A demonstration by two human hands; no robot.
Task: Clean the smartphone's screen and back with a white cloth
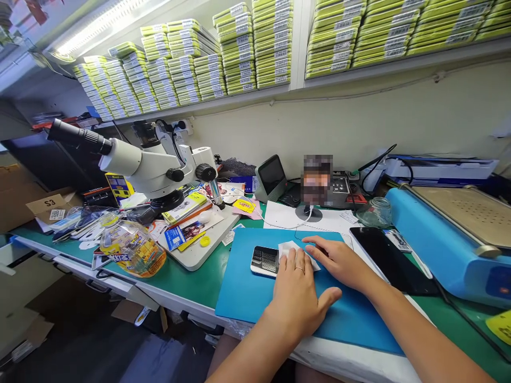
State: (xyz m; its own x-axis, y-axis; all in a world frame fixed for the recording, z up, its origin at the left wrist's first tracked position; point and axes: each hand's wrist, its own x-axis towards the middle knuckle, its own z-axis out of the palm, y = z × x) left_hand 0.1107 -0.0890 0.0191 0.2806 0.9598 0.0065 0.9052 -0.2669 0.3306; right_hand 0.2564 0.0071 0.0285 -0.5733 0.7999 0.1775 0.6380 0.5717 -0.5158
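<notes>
A smartphone (pixel 263 259) with a dark, shiny screen and pale rim lies face up on the blue mat (pixel 243 295); stacked boxes reflect in its glass. My left hand (pixel 297 292) presses outstretched fingers flat on a white wipe (pixel 287 247) that covers the phone's right part. A ring is on one of its fingers, and its thumb points away to the right. Just right of it, my right hand (pixel 341 261) hovers at or touches the wipe's right edge, fingers extended and apart. Whether its fingertips touch the wipe, I cannot tell.
A microscope (pixel 159 167) and a plastic bottle (pixel 133 247) stand left. A larger black phone (pixel 389 260), a glass jar (pixel 380 211) and a blue machine (pixel 431 234) sit right. Behind the mat is a small screen device (pixel 271 178). Boxes fill the shelf (pixel 297 53) above.
</notes>
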